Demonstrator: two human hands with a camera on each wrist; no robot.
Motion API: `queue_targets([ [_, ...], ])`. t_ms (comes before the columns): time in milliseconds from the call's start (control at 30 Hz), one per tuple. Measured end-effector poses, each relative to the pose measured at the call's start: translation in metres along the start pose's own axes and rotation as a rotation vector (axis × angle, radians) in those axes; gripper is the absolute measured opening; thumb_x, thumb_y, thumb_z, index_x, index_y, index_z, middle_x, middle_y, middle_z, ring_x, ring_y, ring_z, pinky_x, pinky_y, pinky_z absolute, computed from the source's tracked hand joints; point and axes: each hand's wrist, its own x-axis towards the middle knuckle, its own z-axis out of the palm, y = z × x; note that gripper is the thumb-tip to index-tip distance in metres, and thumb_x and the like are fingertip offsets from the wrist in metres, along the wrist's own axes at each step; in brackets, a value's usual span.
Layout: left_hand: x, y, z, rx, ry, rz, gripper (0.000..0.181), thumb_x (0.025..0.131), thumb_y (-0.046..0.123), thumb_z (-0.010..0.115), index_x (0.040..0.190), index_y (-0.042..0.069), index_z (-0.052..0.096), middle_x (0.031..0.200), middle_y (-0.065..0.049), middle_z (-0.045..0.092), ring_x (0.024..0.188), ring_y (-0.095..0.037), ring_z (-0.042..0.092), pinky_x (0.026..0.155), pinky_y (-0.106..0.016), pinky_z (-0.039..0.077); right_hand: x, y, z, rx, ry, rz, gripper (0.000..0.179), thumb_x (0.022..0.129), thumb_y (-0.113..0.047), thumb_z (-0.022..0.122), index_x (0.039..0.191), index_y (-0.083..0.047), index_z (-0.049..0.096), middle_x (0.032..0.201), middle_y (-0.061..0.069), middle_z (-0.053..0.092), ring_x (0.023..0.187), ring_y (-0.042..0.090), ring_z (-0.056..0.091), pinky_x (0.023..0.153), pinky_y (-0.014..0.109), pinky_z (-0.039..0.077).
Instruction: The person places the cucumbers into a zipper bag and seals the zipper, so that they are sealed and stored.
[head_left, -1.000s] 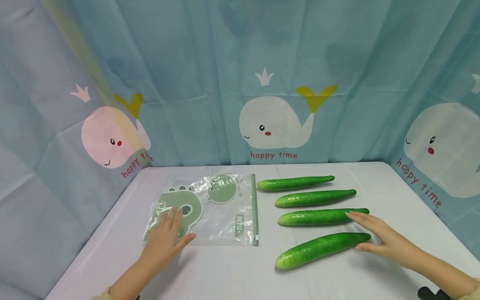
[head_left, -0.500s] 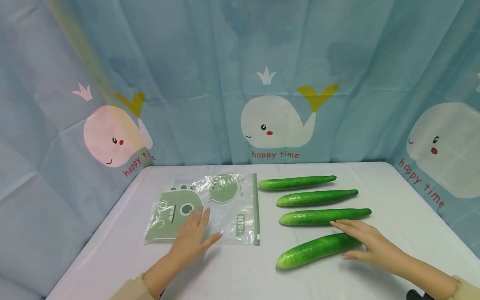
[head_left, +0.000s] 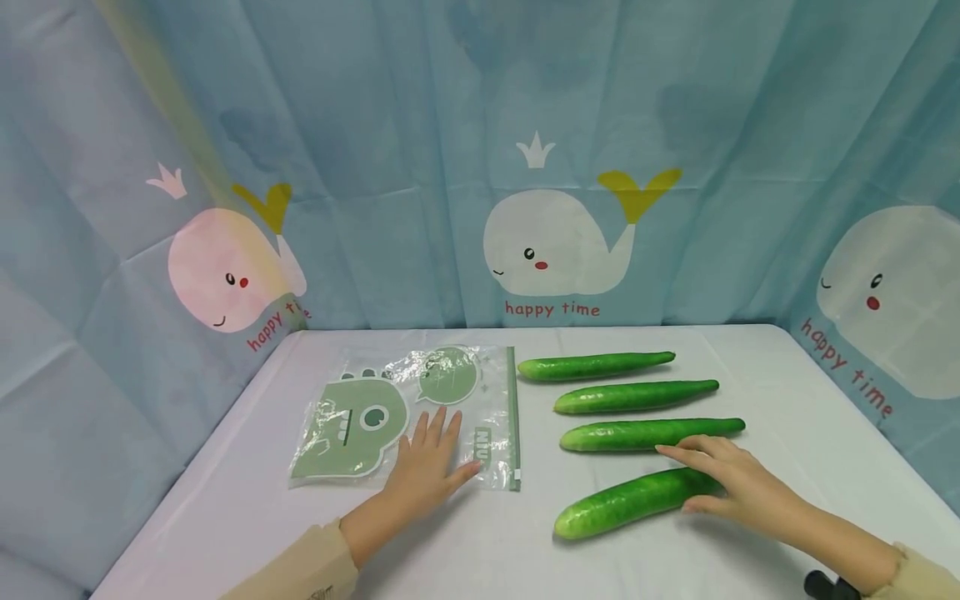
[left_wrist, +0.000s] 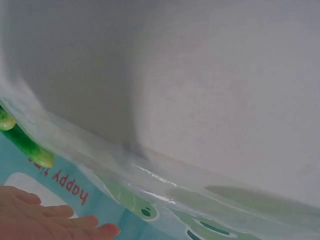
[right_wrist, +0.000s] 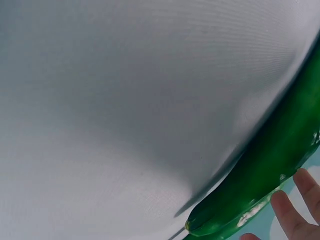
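Note:
My left hand (head_left: pixel 426 467) hovers with spread fingers over the lower right part of a clear zip bag (head_left: pixel 442 429) printed with a green dinosaur. In the left wrist view, the fingers of that hand (left_wrist: pixel 55 220) are stretched out with nothing in them. My right hand (head_left: pixel 738 483) is over the right end of the nearest cucumber (head_left: pixel 630 504), thumb on its near side and fingers on its far side. The right wrist view shows the fingertips (right_wrist: pixel 282 205) beside the cucumber (right_wrist: pixel 270 160), loosely bent and not wrapped round it. The hand covers the cucumber's right tip in the head view.
Behind the nearest cucumber lie a third-row cucumber (head_left: pixel 622 436), a second-row cucumber (head_left: pixel 637 397) and a back cucumber (head_left: pixel 596 367), roughly parallel. All rest on a white-covered table (head_left: pixel 517 550). A blue curtain (head_left: pixel 420 167) with whale prints surrounds the table.
My left hand has slid right across the bag, from the dinosaur print toward the zip side. My right hand has moved left, from the cucumber's tip to over its right end.

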Motion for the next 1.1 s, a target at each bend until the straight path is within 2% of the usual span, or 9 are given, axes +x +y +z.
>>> queue_targets([
  [167, 0.005, 0.003, 0.007, 0.019, -0.015, 0.019, 0.077, 0.093, 0.05, 0.057, 0.147, 0.0, 0.037, 0.152, -0.027, 0.028, 0.139, -0.051, 0.021, 0.099, -0.074, 0.023, 0.002, -0.001, 0.0, 0.014, -0.016, -0.025, 0.081, 0.063, -0.032, 0.086, 0.138, -0.024, 0.055, 0.109, 0.002, 0.058, 0.09, 0.014, 0.055, 0.061, 0.031, 0.048],
  [433, 0.013, 0.006, 0.016, 0.034, -0.025, 0.043, 0.079, 0.091, 0.056, 0.055, 0.148, 0.003, 0.037, 0.153, -0.026, 0.027, 0.139, -0.051, 0.02, 0.098, -0.076, 0.023, 0.001, -0.003, 0.001, 0.005, -0.036, -0.01, 0.079, 0.064, -0.034, 0.085, 0.137, -0.027, 0.056, 0.109, -0.001, 0.058, 0.091, 0.016, 0.056, 0.064, 0.045, 0.047],
  [733, 0.029, 0.015, 0.021, 0.017, -0.083, -0.009, 0.082, 0.09, 0.057, 0.056, 0.15, 0.005, 0.036, 0.155, -0.025, 0.023, 0.141, -0.051, 0.016, 0.099, -0.077, 0.019, 0.004, -0.002, 0.001, -0.007, -0.066, -0.013, 0.074, 0.067, -0.036, 0.083, 0.135, -0.025, 0.057, 0.109, 0.002, 0.06, 0.089, 0.018, 0.058, 0.064, 0.045, 0.048],
  [1100, 0.051, 0.035, 0.034, 0.136, -0.158, -0.077, 0.096, 0.086, 0.073, 0.048, 0.154, 0.01, 0.026, 0.159, -0.019, 0.015, 0.143, -0.048, 0.01, 0.1, -0.075, 0.018, 0.008, -0.003, -0.002, -0.006, -0.14, -0.023, 0.067, 0.068, -0.02, 0.085, 0.131, -0.021, 0.062, 0.107, 0.003, 0.062, 0.089, 0.02, 0.06, 0.065, 0.039, 0.051],
])
